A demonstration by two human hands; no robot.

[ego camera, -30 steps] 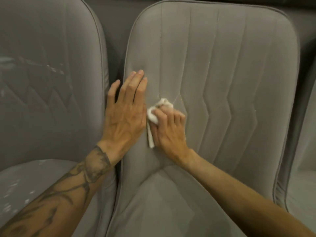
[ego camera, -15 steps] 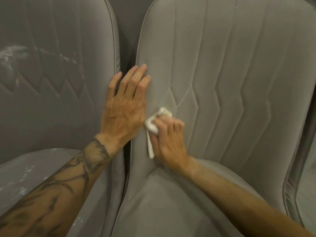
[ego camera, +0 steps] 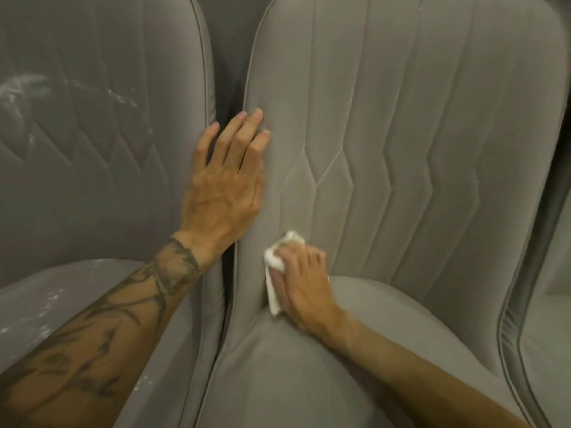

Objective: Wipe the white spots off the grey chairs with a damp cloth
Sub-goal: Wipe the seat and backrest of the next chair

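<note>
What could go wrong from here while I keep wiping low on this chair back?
The left chair is heavily marked, with white smears on its back and flecks on its seat; stopping after this chair would leave them. The cloth is bunched small under the right hand, so it may spread residue. The left hand braces at the edge of the middle chair and could slip into the gap.

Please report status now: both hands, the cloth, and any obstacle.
Left hand flat on chair back, bracing. Right hand presses cloth low on backrest. Neighbour chair still spotted. No obstacle.
</note>
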